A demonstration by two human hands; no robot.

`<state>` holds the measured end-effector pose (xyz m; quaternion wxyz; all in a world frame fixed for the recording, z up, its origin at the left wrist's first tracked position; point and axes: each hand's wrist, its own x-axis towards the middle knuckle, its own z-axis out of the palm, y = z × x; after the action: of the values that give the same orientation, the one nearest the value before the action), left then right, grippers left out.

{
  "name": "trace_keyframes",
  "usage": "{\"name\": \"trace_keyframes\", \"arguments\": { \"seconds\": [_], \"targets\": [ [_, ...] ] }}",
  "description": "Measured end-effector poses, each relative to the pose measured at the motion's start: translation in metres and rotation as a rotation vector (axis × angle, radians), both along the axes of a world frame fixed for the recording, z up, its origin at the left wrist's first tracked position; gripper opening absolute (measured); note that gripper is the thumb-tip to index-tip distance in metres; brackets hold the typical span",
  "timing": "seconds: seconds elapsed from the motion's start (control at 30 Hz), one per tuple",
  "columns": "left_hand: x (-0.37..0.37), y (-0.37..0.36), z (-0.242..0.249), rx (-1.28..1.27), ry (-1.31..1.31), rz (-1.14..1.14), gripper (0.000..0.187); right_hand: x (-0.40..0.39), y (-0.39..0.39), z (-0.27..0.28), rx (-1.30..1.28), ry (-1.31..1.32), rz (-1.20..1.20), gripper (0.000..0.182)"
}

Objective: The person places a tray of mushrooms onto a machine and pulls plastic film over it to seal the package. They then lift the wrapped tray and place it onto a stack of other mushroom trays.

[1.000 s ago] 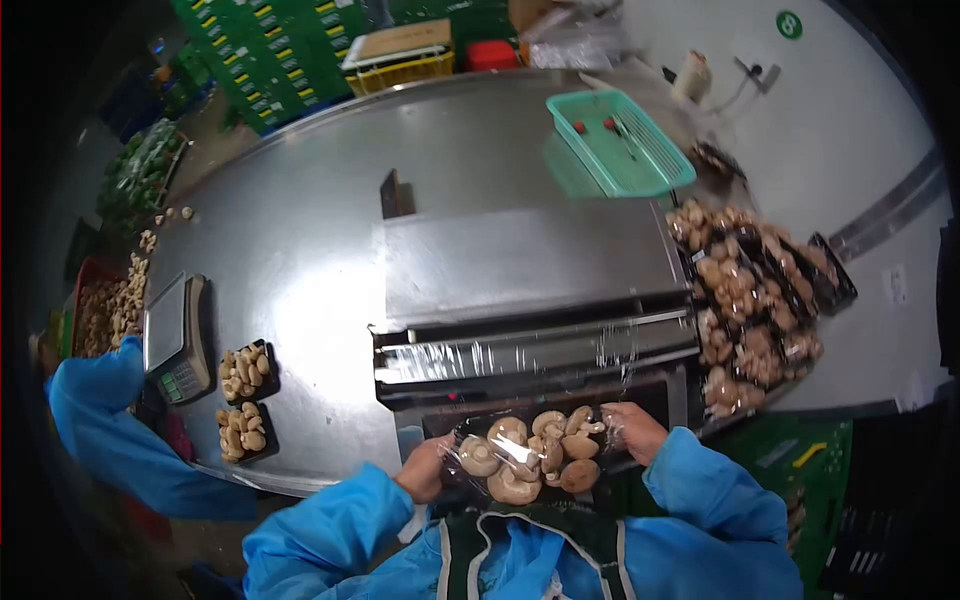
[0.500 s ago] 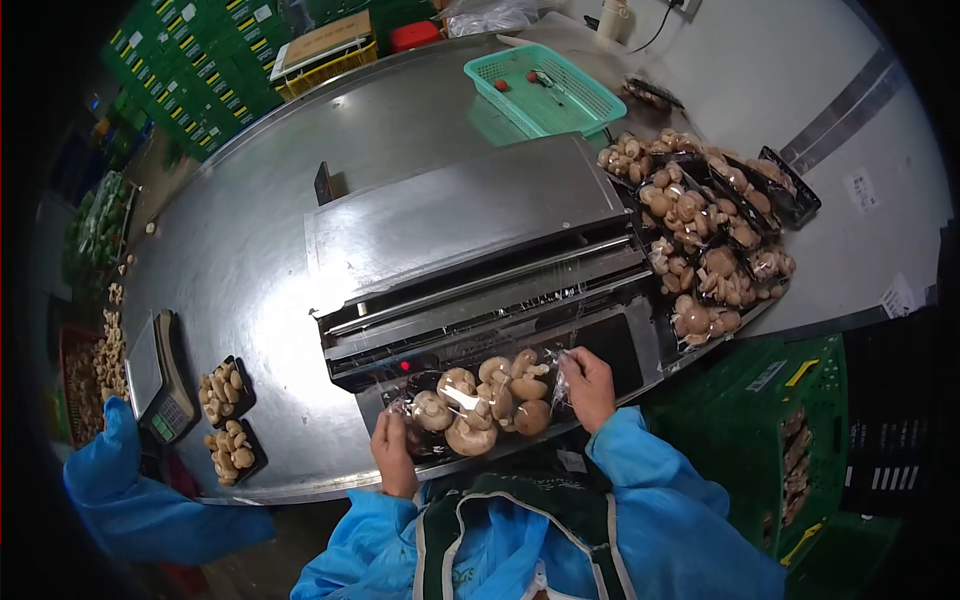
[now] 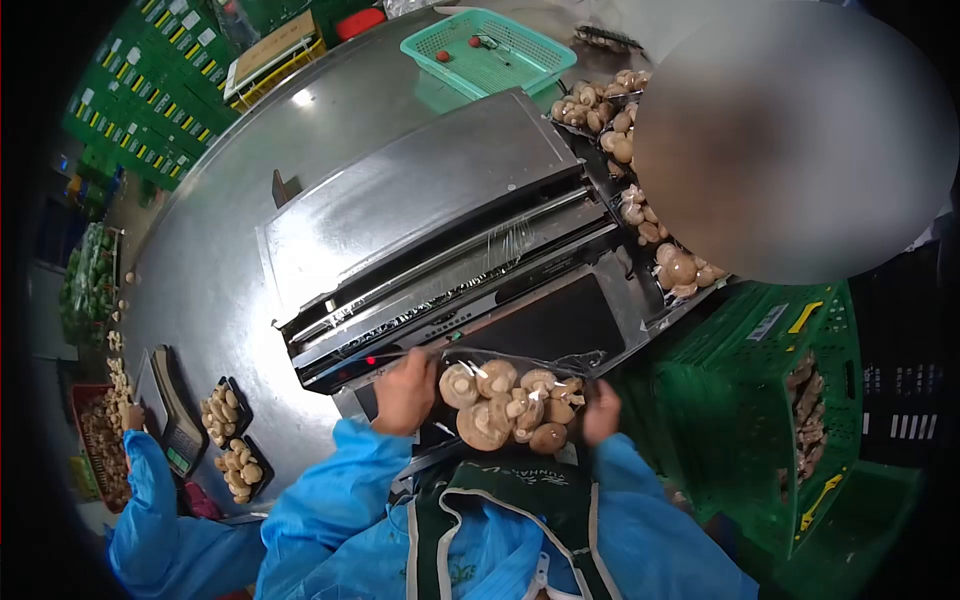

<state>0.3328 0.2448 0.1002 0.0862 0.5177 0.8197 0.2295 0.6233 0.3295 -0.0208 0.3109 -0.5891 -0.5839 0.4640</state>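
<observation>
1. Nearest the camera, blue sleeves and a dark green apron (image 3: 510, 500) fill the bottom of the view.
2. Just beyond the apron, the left hand (image 3: 405, 392) and the right hand (image 3: 601, 410) stand apart, each closed on one end of a tray of mushrooms (image 3: 510, 405); the left hand clasps the left end, the right hand grips the right end; clear film (image 3: 560, 362) lies over the mushrooms and trails loose at the far right corner.
3. The tray is held level in front of the chest, at the near edge of the wrapping machine (image 3: 440, 230), just before its dark hot plate (image 3: 550, 325).
4. Above the hot plate, a roll of film (image 3: 450, 275) runs across the machine; behind it lies the machine's flat steel lid.
5. To the right of the machine, filled mushroom trays (image 3: 640, 200) are lined up, partly hidden by a blurred patch; below them stands a green crate (image 3: 790, 400).
6. To the far left, a co-worker's blue sleeve (image 3: 160, 520) is beside a scale (image 3: 175, 410); two small trays of mushrooms (image 3: 230, 440) sit near it on the steel table (image 3: 220, 220).
7. Farthest off, a teal basket (image 3: 485, 50) rests on the table; stacked green crates (image 3: 150, 80) stand beyond the table's left edge.
</observation>
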Motion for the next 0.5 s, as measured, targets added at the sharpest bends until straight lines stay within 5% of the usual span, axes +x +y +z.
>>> {"name": "trace_keyframes", "arguments": {
  "seconds": [0.07,0.1,0.17,0.27,0.3,0.33,0.37,0.43,0.5],
  "targets": [
    [-0.004,0.012,-0.009,0.068,0.001,-0.121,0.009,-0.02,-0.015,0.011,-0.443,0.552,-0.047,0.022],
    [-0.001,0.013,-0.008,0.065,-0.036,-0.185,0.007,-0.017,-0.02,0.007,-0.846,1.066,-0.07,0.02],
    [0.021,0.006,-0.01,-0.01,-0.378,-0.156,0.008,-0.029,-0.028,0.025,-1.089,1.291,-0.012,0.019],
    [0.051,-0.02,0.014,0.163,-1.703,0.085,0.016,-0.027,-0.034,0.067,-1.273,1.415,0.121,0.017],
    [0.05,-0.037,0.0,0.089,-1.843,0.074,0.018,-0.027,-0.037,0.08,-1.333,1.425,0.162,0.017],
    [0.052,-0.044,0.006,0.019,-1.614,-0.204,0.028,-0.025,-0.039,0.096,-1.39,1.428,0.205,0.016],
    [0.061,-0.045,0.015,0.093,-1.854,-0.385,0.048,-0.024,-0.041,0.112,-1.444,1.412,0.245,0.016],
    [0.053,-0.04,0.069,-0.088,-1.554,-0.517,0.07,-0.025,-0.039,0.139,-1.524,1.311,0.319,0.015],
    [0.045,-0.052,0.088,-0.234,-2.214,-0.307,0.066,-0.033,-0.026,0.157,-1.532,1.074,0.424,0.014]
  ]
}}
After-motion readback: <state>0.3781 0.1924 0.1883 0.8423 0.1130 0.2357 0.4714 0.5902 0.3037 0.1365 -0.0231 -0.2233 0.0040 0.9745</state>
